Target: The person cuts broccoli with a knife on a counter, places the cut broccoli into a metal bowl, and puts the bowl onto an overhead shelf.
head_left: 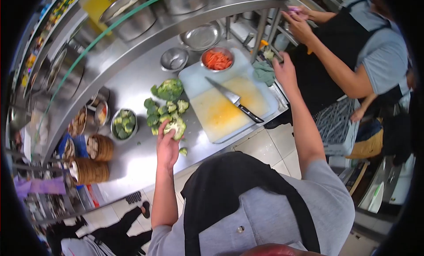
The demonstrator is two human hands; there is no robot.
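My left hand (167,145) is closed around a cut broccoli head (176,128), its pale stem side showing. Loose broccoli florets (154,112) and a bigger broccoli head (168,89) lie on the steel counter just beyond it. Stretched out to the right, my right hand (286,72) has its fingers apart, somewhat blurred. Close to its fingertips are a small pale-green piece (268,54) and a green cloth (264,73). A chef's knife (234,99) rests on the stained cutting board (205,119), untouched by either hand.
A bowl of sliced carrot (217,59) sits at the board's far edge, beside an empty steel bowl (174,59). Leftward are a bowl of florets (124,124) and bamboo steamers (90,170). A steel shelf (132,48) overhangs the back. A co-worker (349,48) stands at right.
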